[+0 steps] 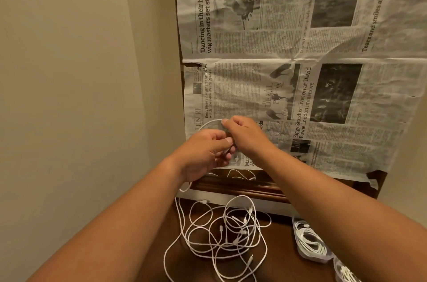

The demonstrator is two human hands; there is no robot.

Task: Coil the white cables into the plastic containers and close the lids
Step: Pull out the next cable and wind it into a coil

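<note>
A big newspaper [300, 74] covers the upper right of the frame. It hangs over a brown board [379, 180] whose edge peeks out. It has black words and dark photos. A plain cream wall [80, 74] fills the left. A dark brown wooden worktop [280, 265] sits at the bottom.
</note>
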